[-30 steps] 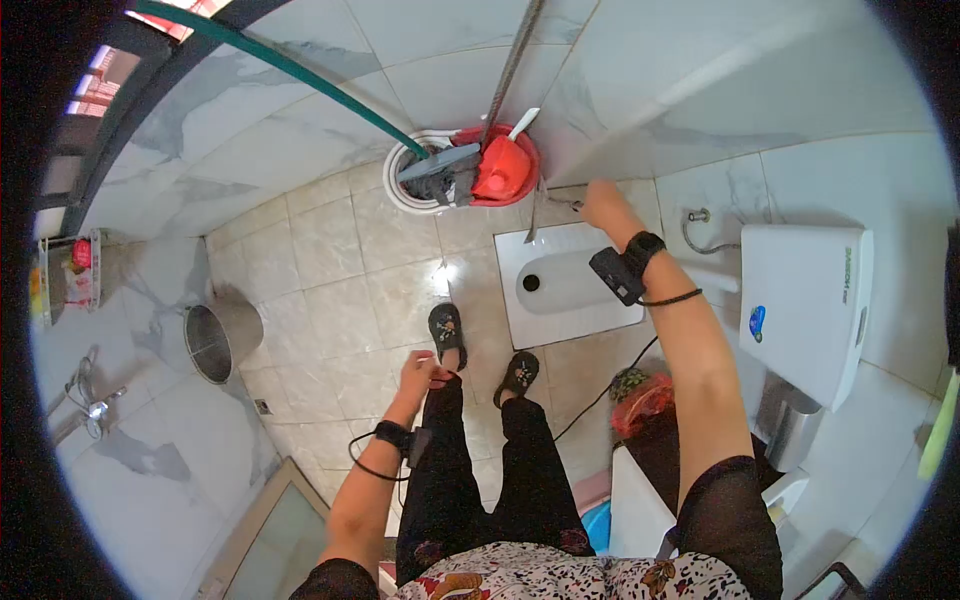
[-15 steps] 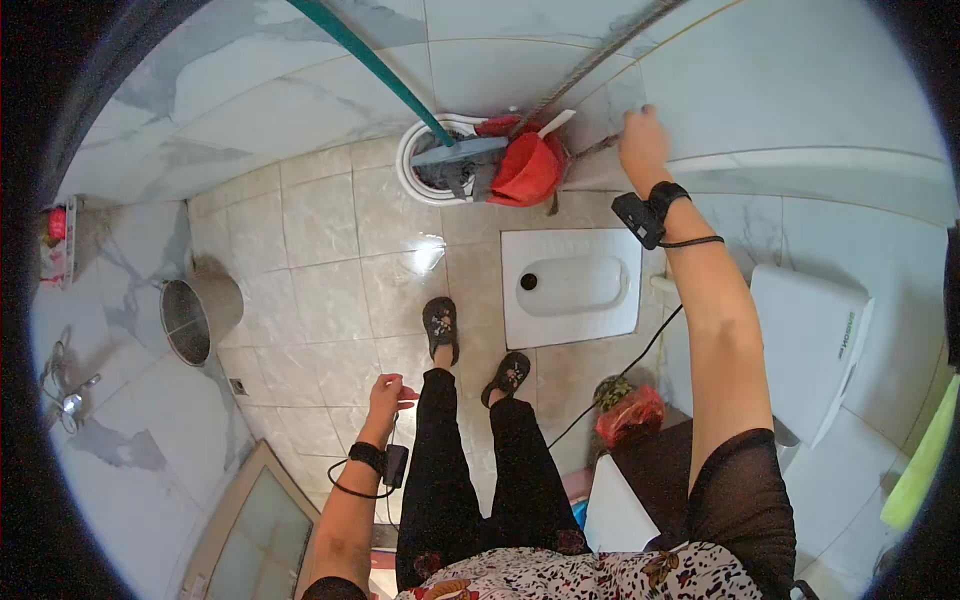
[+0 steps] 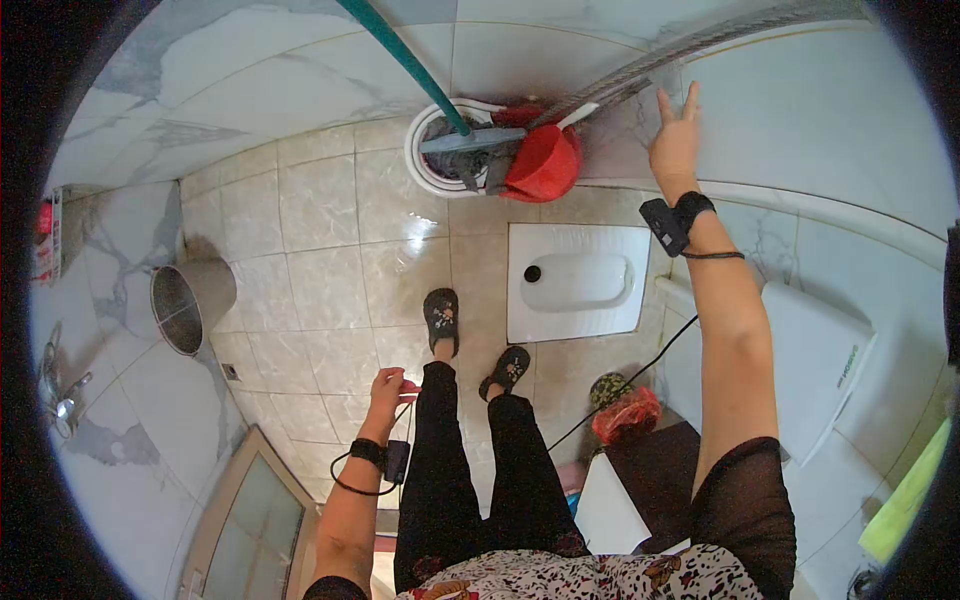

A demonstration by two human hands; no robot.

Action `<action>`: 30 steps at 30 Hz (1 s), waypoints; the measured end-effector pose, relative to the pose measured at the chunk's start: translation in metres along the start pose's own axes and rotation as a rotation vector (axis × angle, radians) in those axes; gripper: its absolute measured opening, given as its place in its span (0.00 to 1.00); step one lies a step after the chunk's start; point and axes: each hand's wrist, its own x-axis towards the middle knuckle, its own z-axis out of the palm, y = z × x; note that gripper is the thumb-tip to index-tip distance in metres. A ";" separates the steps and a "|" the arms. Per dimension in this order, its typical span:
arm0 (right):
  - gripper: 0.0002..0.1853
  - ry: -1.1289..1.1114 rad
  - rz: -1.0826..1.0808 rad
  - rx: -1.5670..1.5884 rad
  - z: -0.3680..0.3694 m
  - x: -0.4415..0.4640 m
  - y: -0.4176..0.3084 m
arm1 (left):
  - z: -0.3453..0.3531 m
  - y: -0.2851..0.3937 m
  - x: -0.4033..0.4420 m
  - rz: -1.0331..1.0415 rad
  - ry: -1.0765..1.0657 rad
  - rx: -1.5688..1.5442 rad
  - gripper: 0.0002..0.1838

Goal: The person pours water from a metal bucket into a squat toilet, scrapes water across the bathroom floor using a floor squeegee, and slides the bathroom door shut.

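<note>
My right hand point(image 3: 675, 145) is held out at the wall on the right, two fingers spread apart and nothing seen in it. A grey pole with a braided look point(image 3: 700, 48) slants just above its fingertips; I cannot tell whether they touch. The pole's lower end is by a red scoop point(image 3: 545, 165) at a white-rimmed bucket point(image 3: 412, 155). A grey mop head point(image 3: 455, 165) sits in the bucket beneath a teal handle point(image 3: 400, 60). My left hand point(image 3: 388, 395) hangs beside my left thigh, fingers loosely bent and apart, holding nothing I can see.
A white squat toilet point(image 3: 515, 325) is set in the tiled floor ahead of my feet. A grey bin point(image 3: 215, 290) stands at the left wall. A red plastic bag point(image 3: 627, 415) lies by a dark cable point(image 3: 580, 425). A white cistern point(image 3: 815, 350) is at the right.
My right hand has risen slightly and moved right, its fingers now spread. The grey pole leans further to the right than before. My left hand stays beside the thigh.
</note>
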 end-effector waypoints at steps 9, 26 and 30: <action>0.19 -0.445 0.566 0.555 0.116 -0.084 -0.049 | 0.003 0.002 0.000 -0.012 -0.040 -0.021 0.13; 0.07 -0.457 1.542 1.264 0.078 -0.097 -0.080 | -0.071 -0.017 -0.003 0.005 0.050 -0.080 0.14; 0.07 -0.612 1.512 1.690 0.027 -0.129 -0.062 | -0.076 -0.018 -0.021 0.068 0.084 -0.044 0.16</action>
